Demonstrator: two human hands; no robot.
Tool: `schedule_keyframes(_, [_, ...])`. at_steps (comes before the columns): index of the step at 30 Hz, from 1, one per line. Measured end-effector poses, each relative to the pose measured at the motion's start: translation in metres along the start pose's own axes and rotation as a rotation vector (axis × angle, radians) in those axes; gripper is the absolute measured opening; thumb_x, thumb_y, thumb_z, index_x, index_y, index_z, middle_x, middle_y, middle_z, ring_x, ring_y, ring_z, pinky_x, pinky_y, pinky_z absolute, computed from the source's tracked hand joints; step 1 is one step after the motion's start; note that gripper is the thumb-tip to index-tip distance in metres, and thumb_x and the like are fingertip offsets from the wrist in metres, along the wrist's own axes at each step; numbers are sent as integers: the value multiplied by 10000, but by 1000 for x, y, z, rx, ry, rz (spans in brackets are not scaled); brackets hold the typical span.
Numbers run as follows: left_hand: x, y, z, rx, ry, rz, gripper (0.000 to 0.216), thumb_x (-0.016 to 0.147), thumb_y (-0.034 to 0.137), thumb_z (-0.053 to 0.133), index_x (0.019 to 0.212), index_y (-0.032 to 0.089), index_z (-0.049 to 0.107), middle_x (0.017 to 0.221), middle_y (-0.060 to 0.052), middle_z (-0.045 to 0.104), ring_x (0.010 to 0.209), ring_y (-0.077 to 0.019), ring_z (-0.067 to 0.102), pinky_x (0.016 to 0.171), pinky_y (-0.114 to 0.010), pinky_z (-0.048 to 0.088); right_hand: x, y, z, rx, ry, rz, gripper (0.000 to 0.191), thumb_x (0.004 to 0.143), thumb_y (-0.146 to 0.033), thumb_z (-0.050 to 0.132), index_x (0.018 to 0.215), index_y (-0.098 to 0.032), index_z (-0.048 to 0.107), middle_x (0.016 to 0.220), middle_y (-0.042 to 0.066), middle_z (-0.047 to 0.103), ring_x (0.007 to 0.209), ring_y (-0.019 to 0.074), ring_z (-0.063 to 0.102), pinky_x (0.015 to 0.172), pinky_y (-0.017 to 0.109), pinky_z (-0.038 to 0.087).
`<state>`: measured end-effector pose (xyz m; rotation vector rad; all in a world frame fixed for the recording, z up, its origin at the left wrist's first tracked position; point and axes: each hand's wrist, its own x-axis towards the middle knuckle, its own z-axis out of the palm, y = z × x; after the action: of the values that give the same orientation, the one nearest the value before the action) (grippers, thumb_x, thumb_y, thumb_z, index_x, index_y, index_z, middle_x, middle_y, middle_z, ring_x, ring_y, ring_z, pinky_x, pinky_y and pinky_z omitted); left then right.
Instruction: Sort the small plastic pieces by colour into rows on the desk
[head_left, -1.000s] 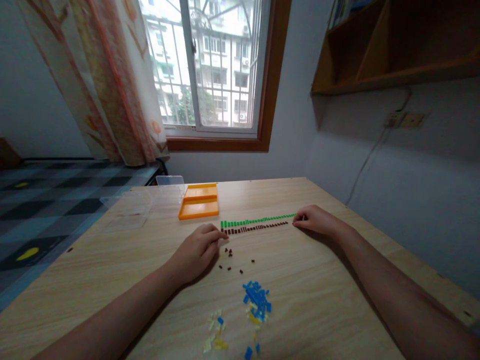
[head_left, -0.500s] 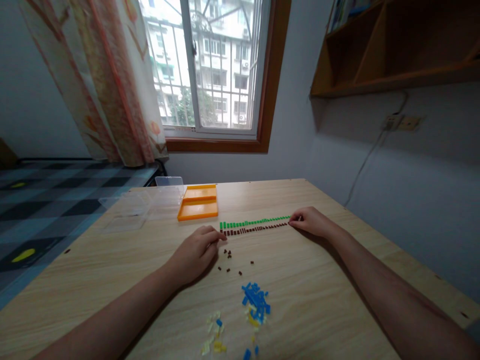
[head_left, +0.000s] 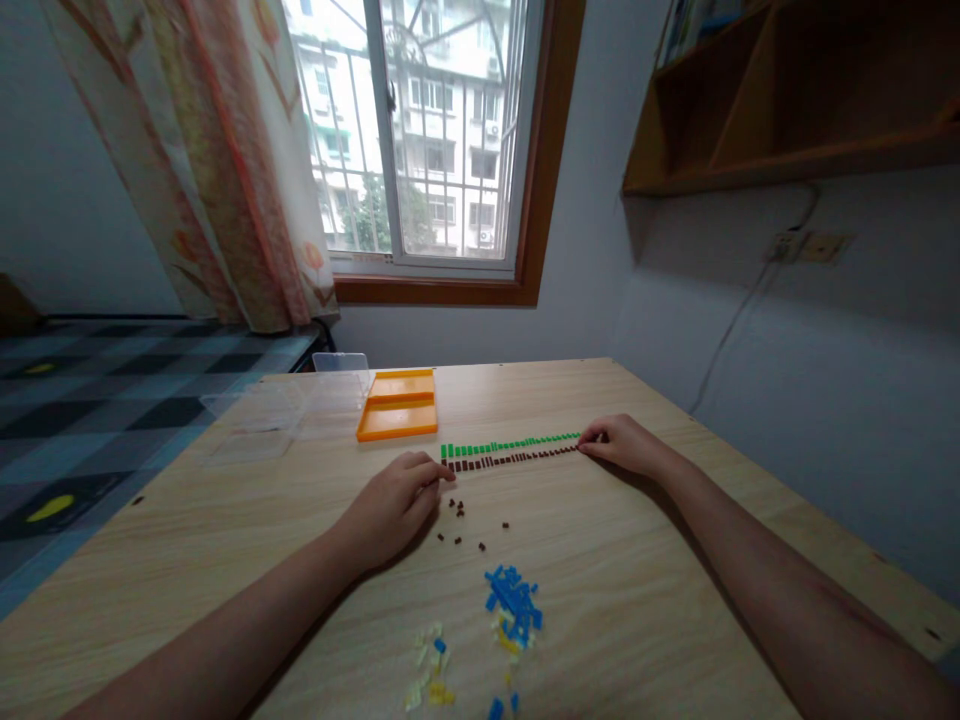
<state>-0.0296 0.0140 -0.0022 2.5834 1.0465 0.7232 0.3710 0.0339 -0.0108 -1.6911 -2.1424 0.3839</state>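
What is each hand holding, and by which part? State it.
Nothing lifted: left hand fingertips press the brown row at its left end, right hand fingertips at its right end.

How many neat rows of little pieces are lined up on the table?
2: a green row farther from the person, and a dark brown row right beside it, nearer. The left hand and right hand sit at the rows' ends.

Two hands, left (head_left: pixel 391 505) and right (head_left: pixel 621 443). Two rows of small bricks: one green row (head_left: pixel 510 442), one dark brown row (head_left: pixel 510 459). About six loose brown bricks (head_left: pixel 459 510). One heap of blue bricks (head_left: pixel 513 600). One scatter of pale yellow bricks (head_left: pixel 426 670). One orange tray (head_left: pixel 397 403). Two clear plastic boxes (head_left: pixel 259 425), too many bricks in each row to count
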Motion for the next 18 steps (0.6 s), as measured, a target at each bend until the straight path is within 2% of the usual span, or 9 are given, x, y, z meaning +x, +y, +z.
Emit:
schedule_keyframes(7, [-1, -2, 1, -8, -12, -11, 306, 946, 200, 409, 1036, 193, 701, 1037, -87, 681, 1010, -244, 621, 927, -415, 504, -1, -2, -1, 2, 12, -7, 216, 848, -305, 645, 900, -169, 805, 838, 69, 775, 745, 186, 677, 685, 271, 465])
schedule_keyframes(12, [-1, -3, 3, -12, 12, -1, 291, 878, 136, 434, 971, 201, 703, 996, -72, 674, 976, -233, 614, 905, -403, 507, -3, -8, -4, 6, 10, -20, 230, 853, -330, 640, 898, -170, 800, 832, 66, 770, 738, 184, 663, 675, 272, 455])
schedule_keyframes(15, [-1, -1, 2, -19, 10, 20, 291, 814, 90, 434, 854, 203, 700, 929, -55, 662, 920, -215, 611, 869, -376, 511, -9, -28, -1, -5, 63, -64, 229, 877, -320, 619, 889, -169, 791, 805, 63, 754, 709, 171, 630, 653, 267, 433])
schedule_keyframes(18, [-1, 1, 2, -31, 11, 33, 287, 785, 82, 439, 784, 201, 699, 889, -48, 655, 886, -204, 607, 844, -358, 508, -17, -65, 10, -12, 198, -175, 207, 913, -279, 592, 909, -181, 774, 844, 63, 740, 729, 160, 613, 661, 262, 419])
